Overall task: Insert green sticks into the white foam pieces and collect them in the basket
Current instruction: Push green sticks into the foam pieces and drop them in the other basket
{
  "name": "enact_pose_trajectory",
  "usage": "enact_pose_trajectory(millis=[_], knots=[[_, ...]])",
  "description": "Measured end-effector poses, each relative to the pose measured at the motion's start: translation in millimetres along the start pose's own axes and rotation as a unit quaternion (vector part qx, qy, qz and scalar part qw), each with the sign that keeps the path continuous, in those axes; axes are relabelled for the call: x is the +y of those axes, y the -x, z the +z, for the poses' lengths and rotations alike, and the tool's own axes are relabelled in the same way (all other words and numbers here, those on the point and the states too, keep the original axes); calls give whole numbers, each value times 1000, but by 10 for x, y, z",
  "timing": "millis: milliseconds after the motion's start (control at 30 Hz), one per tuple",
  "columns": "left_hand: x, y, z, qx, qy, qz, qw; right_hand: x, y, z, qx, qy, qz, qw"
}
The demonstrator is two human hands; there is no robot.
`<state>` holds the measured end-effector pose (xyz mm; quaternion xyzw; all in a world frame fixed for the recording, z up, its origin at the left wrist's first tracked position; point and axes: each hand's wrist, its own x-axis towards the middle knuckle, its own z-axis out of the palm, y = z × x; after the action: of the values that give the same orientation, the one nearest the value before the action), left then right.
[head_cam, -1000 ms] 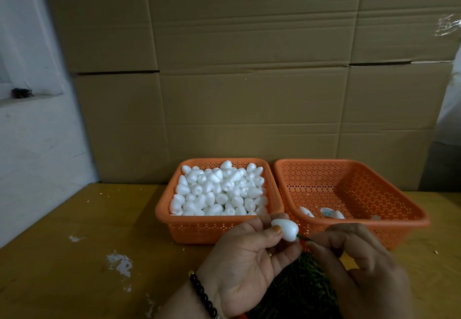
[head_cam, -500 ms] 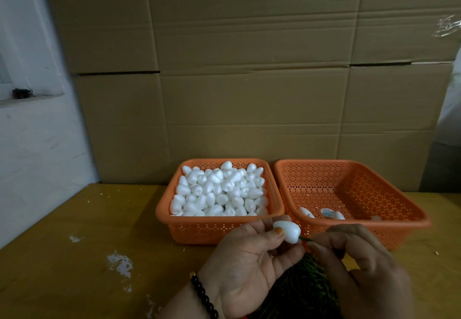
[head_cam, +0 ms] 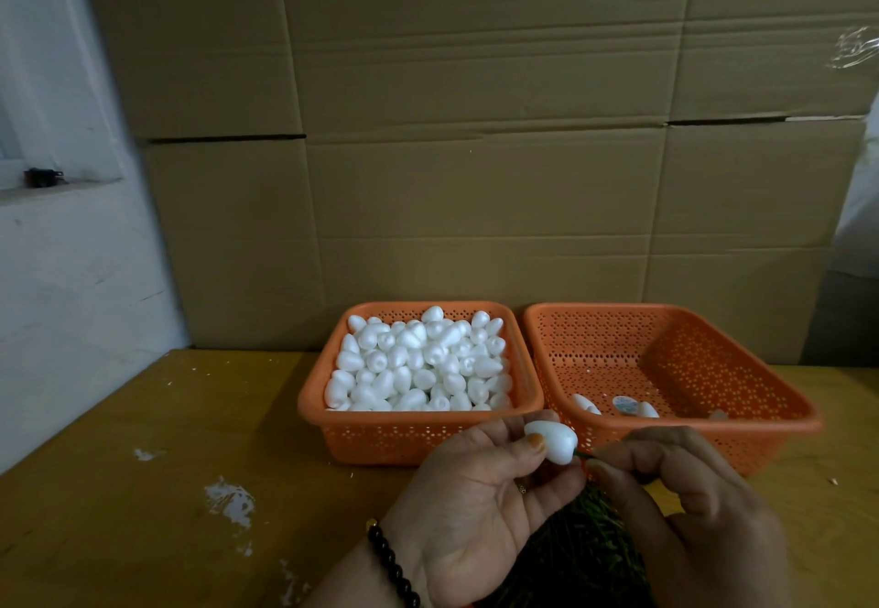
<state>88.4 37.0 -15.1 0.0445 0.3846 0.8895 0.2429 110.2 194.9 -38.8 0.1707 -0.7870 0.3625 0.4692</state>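
Both hands pinch: left hand (head_cam: 480, 503) a smooth egg-shaped foam piece (head_cam: 554, 441), right hand (head_cam: 685, 507) seemingly a thin green stick (head_cam: 584, 454).

We see a yellow-brown wooden table (head_cam: 142, 488) with white paint smears, two orange perforated plastic baskets (head_cam: 418, 436) (head_cam: 770, 436) side by side at twelve o'clock, loose green sticks (head_cam: 590, 550) at six.

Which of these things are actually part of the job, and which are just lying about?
Part of the job:
foam piece in left hand
green stick in right hand
full basket
collecting basket
stick pile

Lying about:
cardboard boxes
black object on ledge
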Motion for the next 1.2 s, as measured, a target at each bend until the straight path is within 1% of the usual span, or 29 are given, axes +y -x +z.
enact_pose_trajectory(millis=[300, 433, 633, 733, 933, 1000, 1100, 1200], knots=[[11, -1, -8, -7, -1, -6, 1000, 1, -10, -2, -9, -6, 16, 1000], [22, 6, 7, -14, 29, -7, 999, -21, -27, -15, -18, -14, 20, 1000], [55, -15, -22, 4, 70, -13, 997, -43, -9, -19, -19, -8, 25, 999], [69, -23, -28, 9, 98, -29, 995, -57, -8, -18, -21, -13, 31, 999], [90, -69, -51, 55, 177, -59, 981, -16, 6, -11, -48, 0, 51, 998], [97, -74, -52, 58, 196, -61, 977, 1, 29, -3, -65, 14, 56, 996], [90, -82, -70, 63, 213, -58, 973, 9, 52, -1, -111, 25, 63, 992], [84, -77, -82, 54, 210, -49, 975, 17, 56, -7, -126, 19, 64, 990]])
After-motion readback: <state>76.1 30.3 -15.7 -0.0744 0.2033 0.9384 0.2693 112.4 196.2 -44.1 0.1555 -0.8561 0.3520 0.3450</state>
